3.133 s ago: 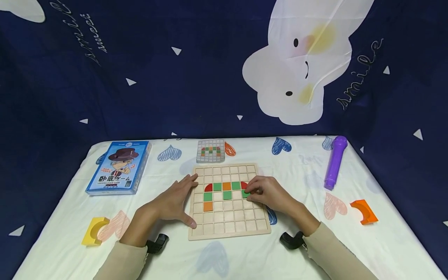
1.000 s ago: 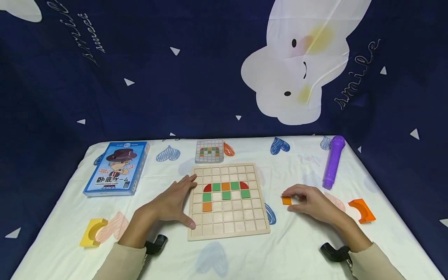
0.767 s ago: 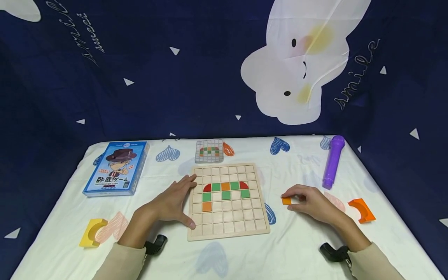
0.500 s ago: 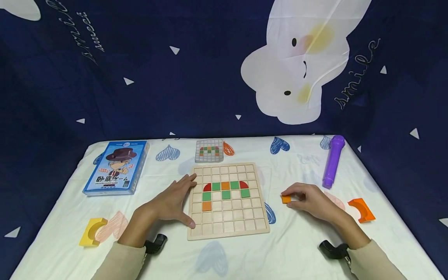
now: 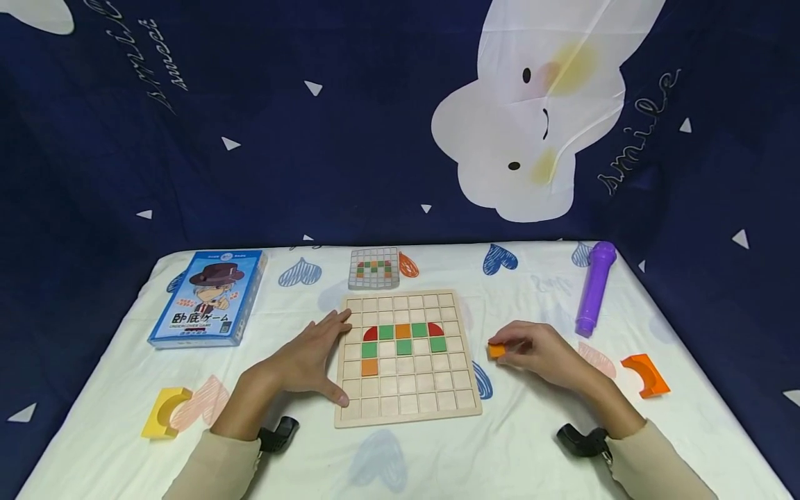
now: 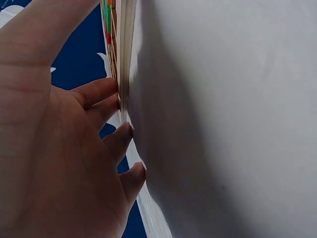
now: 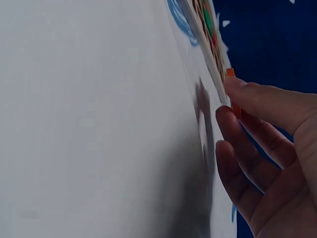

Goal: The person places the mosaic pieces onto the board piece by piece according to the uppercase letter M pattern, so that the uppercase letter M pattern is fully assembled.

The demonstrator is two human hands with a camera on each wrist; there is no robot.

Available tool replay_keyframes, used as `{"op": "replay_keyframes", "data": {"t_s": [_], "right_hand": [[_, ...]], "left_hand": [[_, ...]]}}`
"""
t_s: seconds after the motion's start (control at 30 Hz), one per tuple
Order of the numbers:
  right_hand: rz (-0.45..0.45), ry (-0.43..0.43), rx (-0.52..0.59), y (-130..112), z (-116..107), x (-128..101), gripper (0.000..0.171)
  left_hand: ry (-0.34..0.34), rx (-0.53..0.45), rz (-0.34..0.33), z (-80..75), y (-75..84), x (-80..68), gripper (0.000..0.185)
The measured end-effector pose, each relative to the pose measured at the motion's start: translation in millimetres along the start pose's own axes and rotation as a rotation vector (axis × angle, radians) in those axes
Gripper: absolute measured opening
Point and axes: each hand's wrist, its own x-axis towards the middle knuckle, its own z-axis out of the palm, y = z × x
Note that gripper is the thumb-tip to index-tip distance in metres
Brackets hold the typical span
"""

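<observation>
A wooden grid board (image 5: 409, 420) lies mid-table, with red quarter-circle, green and orange tiles set in its cells. My left hand (image 5: 307, 361) rests along its left edge, thumb and fingers spread; in the left wrist view the fingertips (image 6: 111, 87) touch the board's side. Between thumb and fingers my right hand (image 5: 542, 353) pinches an orange square tile (image 5: 496, 351), just right of the board. The right wrist view shows part of this tile (image 7: 230, 73) sticking out past the thumb. Behind the board lies a small card (image 5: 373, 274) printed with a similar grid pattern.
At the back left is a blue game box (image 5: 209, 298). A yellow arch block (image 5: 165, 413) lies front left. On the right are an orange arch block (image 5: 647, 376) and a purple microphone-shaped stick (image 5: 596, 288). A dark curtain (image 5: 350, 160) hangs behind the table.
My right hand has let go of a green tile on the board, moved right and picked up the orange tile. It has since shifted slightly left toward the board. The left hand stays put.
</observation>
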Motion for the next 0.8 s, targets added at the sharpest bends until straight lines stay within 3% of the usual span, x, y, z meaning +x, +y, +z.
{"op": "replay_keyframes", "data": {"t_s": [0.33,0.8], "right_hand": [[-0.038,-0.088,0.075,-20,24,19,0.026],[-0.1,-0.149,0.047,-44,48,38,0.022]], "left_hand": [[-0.004,-0.001,-0.004,0.2,0.0,0.0,0.133],[-0.009,-0.002,-0.018,0.1,-0.2,0.4,0.132]]}}
